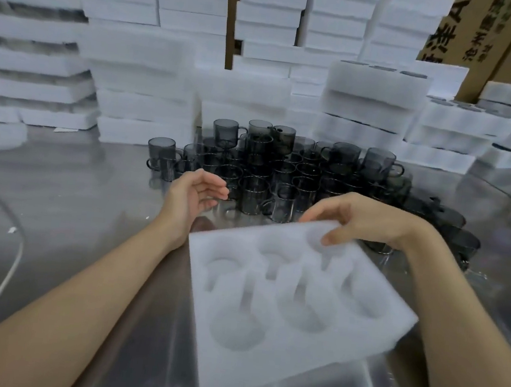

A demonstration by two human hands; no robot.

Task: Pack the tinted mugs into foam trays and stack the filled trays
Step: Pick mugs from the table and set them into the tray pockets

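My right hand pinches the far edge of the empty foam tray, near on the table. My left hand is open and holds nothing. Mugs crowd just beyond. The tray is possibly tilted, but it's blurry. A loose swing could topple the nearest mugs.

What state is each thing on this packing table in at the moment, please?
tinted mugs: unpacked, clustered on the table.
foam tray: empty, all six pockets bare.
right hand: pinches the foam tray's far edge.
left hand: open, holds nothing, close to the tinted mugs.
filled trays: stacked at the back right, mug rims showing in the top one.
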